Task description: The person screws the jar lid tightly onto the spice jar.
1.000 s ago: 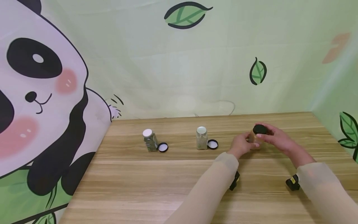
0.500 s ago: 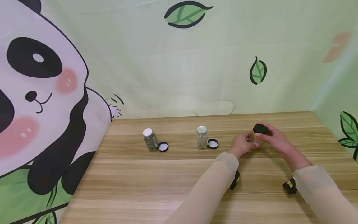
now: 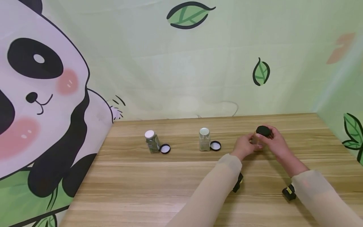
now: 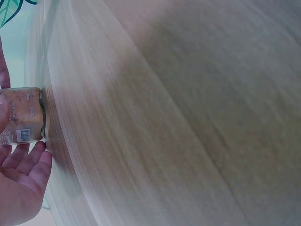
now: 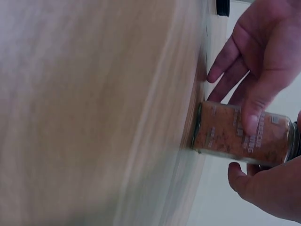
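A square glass jar of orange-brown seasoning (image 5: 221, 129) stands upright at the right of the wooden table, its base at the tabletop. My left hand (image 3: 244, 147) holds the jar's body, its thumb laid across the printed face in the right wrist view. At the top, my right hand (image 3: 275, 142) grips the black lid (image 3: 263, 130), thumb in front and fingers behind. In the left wrist view, part of the jar (image 4: 23, 113) shows a barcode label near its base. The lid lies outside that view.
To the left stands a jar with pale contents (image 3: 204, 142), beside its loose black lid (image 3: 215, 146). Farther left is a jar with dark green contents (image 3: 153, 144), with another loose lid (image 3: 165, 148). A printed panda cloth (image 3: 187, 63) hangs behind the table (image 3: 158, 189).
My right hand has turned around the lid, its thumb shifting left and its wrist and forearm swinging left. The left hand and jar stay in place.
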`<state>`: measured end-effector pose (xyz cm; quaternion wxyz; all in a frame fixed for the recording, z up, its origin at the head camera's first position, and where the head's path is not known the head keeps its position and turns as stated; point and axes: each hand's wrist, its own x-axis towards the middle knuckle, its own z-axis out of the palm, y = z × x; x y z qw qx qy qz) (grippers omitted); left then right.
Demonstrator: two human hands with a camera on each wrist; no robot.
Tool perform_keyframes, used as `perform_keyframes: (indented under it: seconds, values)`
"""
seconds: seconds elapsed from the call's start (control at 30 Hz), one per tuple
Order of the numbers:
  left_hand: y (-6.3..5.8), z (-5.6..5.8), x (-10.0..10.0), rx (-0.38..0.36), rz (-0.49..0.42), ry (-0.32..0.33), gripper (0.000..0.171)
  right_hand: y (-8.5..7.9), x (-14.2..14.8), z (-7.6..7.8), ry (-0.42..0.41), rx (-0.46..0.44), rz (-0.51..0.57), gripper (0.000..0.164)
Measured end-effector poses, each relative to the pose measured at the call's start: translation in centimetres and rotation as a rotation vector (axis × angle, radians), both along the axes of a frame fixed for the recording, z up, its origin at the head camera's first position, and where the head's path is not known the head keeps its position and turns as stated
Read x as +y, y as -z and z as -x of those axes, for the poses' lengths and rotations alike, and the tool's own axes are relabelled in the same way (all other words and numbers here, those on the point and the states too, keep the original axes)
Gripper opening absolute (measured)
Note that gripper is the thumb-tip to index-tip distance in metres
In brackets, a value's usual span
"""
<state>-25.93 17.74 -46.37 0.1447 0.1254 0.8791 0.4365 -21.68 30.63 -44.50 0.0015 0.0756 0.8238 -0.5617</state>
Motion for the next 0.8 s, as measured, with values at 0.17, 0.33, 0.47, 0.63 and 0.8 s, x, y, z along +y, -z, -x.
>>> perform_keyframes:
  seconds: [0.17,0.33,0.47,0.63,0.8]
  values:
    - [0.1,0.0,0.0,0.023,0.02,0.001,0.05,0.1,-0.7,-0.1,0.037,0.013,0.002,0.079]
    - [0.2,0.2,0.0,0.043,0.057,0.0,0.052,0.1,-1.5,-0.1,0.104,0.044,-0.011,0.078]
    - [0.2,0.1,0.1,0.035,0.058,0.0,0.054,0.1,-1.7,-0.1,0.134,0.054,-0.026,0.077]
    - [0.3,0.2,0.2,0.03,0.045,-0.016,0.052,-0.2,-1.7,0.0,0.133,0.04,-0.046,0.082]
    - [0.1,0.0,0.1,0.004,0.017,-0.018,0.054,-0.4,-0.4,0.4,0.048,0.006,-0.102,0.087]
